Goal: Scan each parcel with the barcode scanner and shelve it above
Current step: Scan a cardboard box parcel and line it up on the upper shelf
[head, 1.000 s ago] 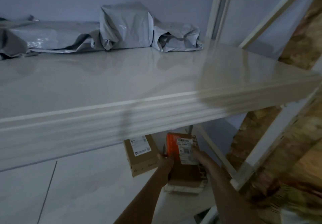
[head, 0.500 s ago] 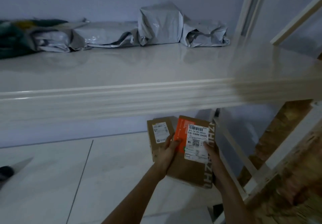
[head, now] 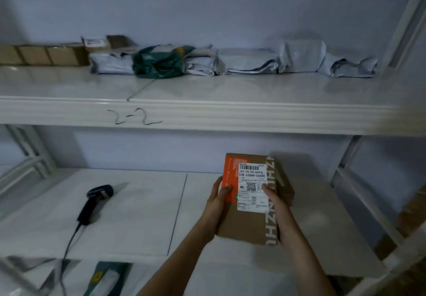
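Gripping one cardboard parcel (head: 247,217), left hand (head: 217,201) and right hand (head: 274,203); upper shelf (head: 207,113) parcel-lined.

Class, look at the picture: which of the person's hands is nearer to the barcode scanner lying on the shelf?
Left. The left hand grips the parcel's edge facing the barcode scanner; the right hand holds the far edge.

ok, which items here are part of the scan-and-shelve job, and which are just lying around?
In the job:
box, held by left hand and right hand
label
scanner, lying on the lower shelf
upper shelf

Lying about:
parcels already shelved
green bag
bags lower down
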### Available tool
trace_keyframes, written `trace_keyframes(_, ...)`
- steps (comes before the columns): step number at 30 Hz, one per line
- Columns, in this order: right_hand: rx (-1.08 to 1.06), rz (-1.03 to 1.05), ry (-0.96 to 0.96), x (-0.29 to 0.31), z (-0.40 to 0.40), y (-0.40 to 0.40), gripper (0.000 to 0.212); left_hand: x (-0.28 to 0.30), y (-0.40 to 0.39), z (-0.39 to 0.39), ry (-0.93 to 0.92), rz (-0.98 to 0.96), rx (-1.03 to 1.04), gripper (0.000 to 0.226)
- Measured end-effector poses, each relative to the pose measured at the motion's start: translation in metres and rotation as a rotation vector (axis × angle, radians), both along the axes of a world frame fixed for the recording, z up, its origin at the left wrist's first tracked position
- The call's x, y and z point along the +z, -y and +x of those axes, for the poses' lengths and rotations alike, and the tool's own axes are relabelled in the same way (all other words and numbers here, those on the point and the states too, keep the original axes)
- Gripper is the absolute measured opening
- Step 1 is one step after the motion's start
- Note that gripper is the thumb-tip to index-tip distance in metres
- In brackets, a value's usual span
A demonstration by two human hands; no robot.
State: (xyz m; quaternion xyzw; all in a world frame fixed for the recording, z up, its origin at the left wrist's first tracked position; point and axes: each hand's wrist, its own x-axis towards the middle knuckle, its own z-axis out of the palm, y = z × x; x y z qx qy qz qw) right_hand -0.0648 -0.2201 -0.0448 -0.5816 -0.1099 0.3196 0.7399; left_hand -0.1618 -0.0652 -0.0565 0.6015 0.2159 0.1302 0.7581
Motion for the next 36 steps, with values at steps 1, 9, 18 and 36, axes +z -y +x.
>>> trace_keyframes(1,0.046,-0.02,-0.023,-0.002,-0.017,-0.013,0.044,-0.002,-0.012,-0.02,0.003,0.006,0.021,0.042)
trace_keyframes(9,0.079,-0.004,0.13,-0.009,-0.122,-0.122,0.037,-0.004,-0.102,-0.152,-0.025,0.03,0.185,0.039)
trace_keyframes(18,0.165,-0.042,0.179,-0.014,-0.148,-0.221,0.034,-0.001,-0.19,-0.197,-0.113,0.054,0.3,0.039)
trace_keyframes(36,0.08,-0.127,0.08,-0.056,-0.152,-0.369,0.039,-0.056,-0.393,-0.218,-0.511,0.227,0.507,0.015)
